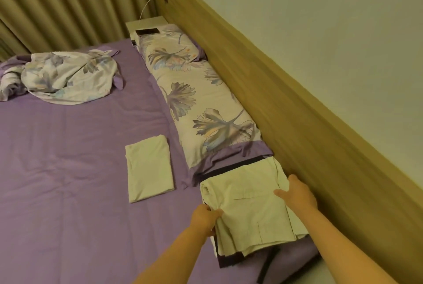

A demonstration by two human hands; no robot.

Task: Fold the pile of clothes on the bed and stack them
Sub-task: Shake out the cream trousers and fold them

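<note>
My left grip pinched the near-left edge of a cream folded garment; my right grip lay flat on top, fingers straight, holding nothing. That garment sat on a small stack w/ dark trim at the bed's right side, against the wooden headboard. 1 more folded cream piece lay apart to the left. 2 floral pillows ran along the headboard just beyond the stack. 1 crumpled floral cover far left. 1 phone on the nightstand, curtain behind.

No readable text anywhere.
</note>
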